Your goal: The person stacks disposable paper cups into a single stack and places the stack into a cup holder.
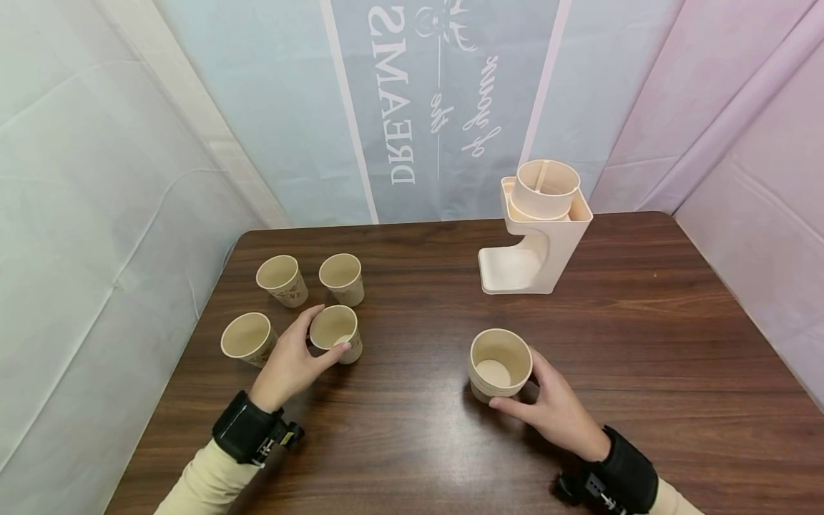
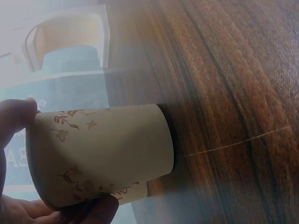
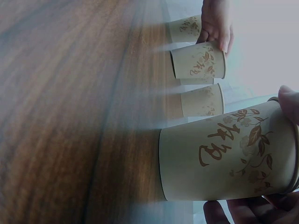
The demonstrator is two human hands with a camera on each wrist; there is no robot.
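Note:
My left hand (image 1: 292, 365) grips a beige paper cup (image 1: 335, 330) near its rim, thumb on the near side and fingers on the far side. Brown flowers mark that cup's side in the left wrist view (image 2: 98, 154). On the right, my right hand (image 1: 558, 408) holds another upright paper cup (image 1: 494, 373) round its upper part. Its rim shows doubled edges, as if cups are nested; how many I cannot tell. Brown lettering and leaves cover its wall in the right wrist view (image 3: 229, 154). Both cups stand upright, apart from each other.
Three more upright paper cups stand at the left: one at back left (image 1: 283, 280), one behind the held cup (image 1: 341, 279), one beside my left hand (image 1: 247, 337). A beige plastic stand (image 1: 553, 250) with a round open top is at the table's (image 1: 412, 429) back right.

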